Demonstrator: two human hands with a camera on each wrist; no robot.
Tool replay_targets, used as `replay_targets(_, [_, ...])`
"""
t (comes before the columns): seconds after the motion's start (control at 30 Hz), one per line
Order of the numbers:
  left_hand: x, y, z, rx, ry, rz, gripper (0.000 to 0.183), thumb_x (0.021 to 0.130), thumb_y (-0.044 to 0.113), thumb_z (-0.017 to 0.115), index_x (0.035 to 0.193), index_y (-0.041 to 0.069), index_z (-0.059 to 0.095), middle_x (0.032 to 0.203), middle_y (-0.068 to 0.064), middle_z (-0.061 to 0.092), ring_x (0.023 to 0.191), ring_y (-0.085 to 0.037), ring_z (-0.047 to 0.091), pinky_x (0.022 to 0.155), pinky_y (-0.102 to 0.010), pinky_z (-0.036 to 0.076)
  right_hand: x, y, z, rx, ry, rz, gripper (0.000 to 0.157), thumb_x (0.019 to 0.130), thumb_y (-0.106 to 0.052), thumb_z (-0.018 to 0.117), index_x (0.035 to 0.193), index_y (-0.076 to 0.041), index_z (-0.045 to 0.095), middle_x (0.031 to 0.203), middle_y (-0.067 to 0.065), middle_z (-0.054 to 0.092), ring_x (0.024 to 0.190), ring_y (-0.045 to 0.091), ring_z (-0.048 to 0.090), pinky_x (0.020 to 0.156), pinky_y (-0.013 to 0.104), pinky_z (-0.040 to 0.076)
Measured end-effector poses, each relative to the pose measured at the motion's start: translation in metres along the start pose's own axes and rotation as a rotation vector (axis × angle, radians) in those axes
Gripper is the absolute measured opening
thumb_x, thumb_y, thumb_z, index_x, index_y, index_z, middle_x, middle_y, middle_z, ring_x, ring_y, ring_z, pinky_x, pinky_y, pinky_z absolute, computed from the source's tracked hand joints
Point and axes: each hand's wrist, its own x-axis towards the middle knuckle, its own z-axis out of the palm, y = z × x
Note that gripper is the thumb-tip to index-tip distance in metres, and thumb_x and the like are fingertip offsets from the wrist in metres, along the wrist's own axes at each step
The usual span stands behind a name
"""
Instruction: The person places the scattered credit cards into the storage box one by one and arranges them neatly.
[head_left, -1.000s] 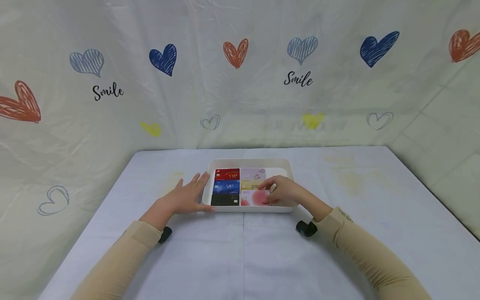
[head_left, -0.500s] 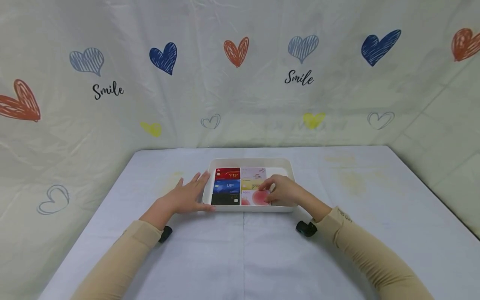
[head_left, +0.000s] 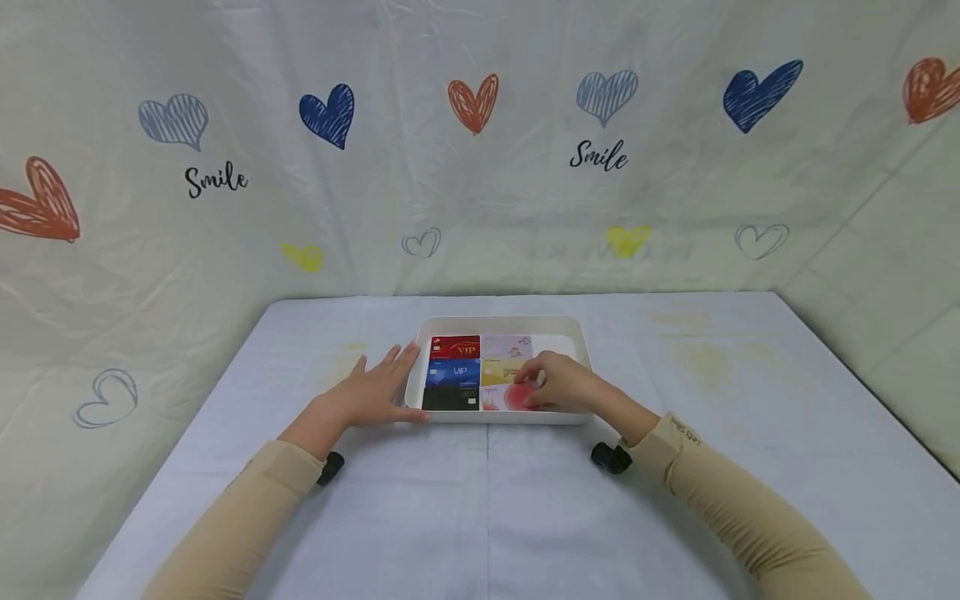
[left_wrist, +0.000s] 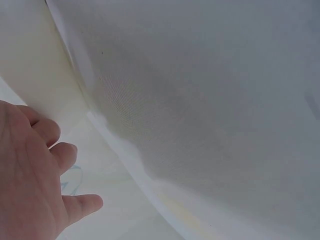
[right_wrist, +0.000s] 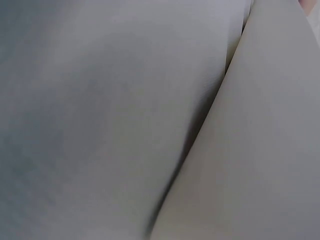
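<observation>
In the head view a white tray point(head_left: 517, 418) holds several cards lying in two columns. The left column has a red VIP card point(head_left: 454, 347), a blue VIP card point(head_left: 452, 372) and a black card point(head_left: 450, 399). To their right lie a pale pink card point(head_left: 506, 346), a gold card point(head_left: 498, 370) and a pink peach-patterned card point(head_left: 497, 398). My right hand point(head_left: 562, 382) pinches the peach card's right part with thumb and fingers. Fingers spread, my left hand point(head_left: 369, 395) rests against the tray's left rim; the left wrist view shows its palm side.
A white cloth covers the table point(head_left: 480, 508). Behind it hangs a pale curtain point(head_left: 517, 192) printed with hearts. Black wrist devices show below both cuffs. The right wrist view shows mostly pale surfaces, with a bit of skin at the top right corner.
My right hand has shifted slightly left on the peach card, and its fingers cover a little more of it. The left hand and tray stay put.
</observation>
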Motion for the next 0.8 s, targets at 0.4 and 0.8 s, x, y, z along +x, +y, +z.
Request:
replay_targets(0.4, [0.001, 0.001, -0.001, 0.000, 0.003, 0.004, 0.122, 0.082, 0.072, 0.069, 0.165, 0.007, 0.009, 0.171, -0.013, 0.013, 0.156, -0.038, 0.009, 0.116, -0.073, 0.005, -0.009, 0.001, -0.005, -0.063, -0.025, -0.017, 0.027, 0.087, -0.009, 0.082, 0.113, -0.012, 0.077, 0.109, 0.007, 0.060, 0.093, 0.023, 0.056, 0.071, 0.028, 0.055])
replay_targets(0.8, [0.003, -0.002, 0.001, 0.009, 0.004, 0.017, 0.124, 0.081, 0.074, 0.069, 0.165, 0.007, 0.007, 0.171, -0.011, 0.011, 0.156, -0.035, 0.007, 0.116, -0.073, 0.005, -0.008, 0.002, -0.004, -0.143, -0.015, -0.076, 0.029, 0.085, -0.011, 0.084, 0.112, -0.010, 0.074, 0.106, 0.007, 0.060, 0.092, 0.023, 0.056, 0.076, 0.030, 0.055])
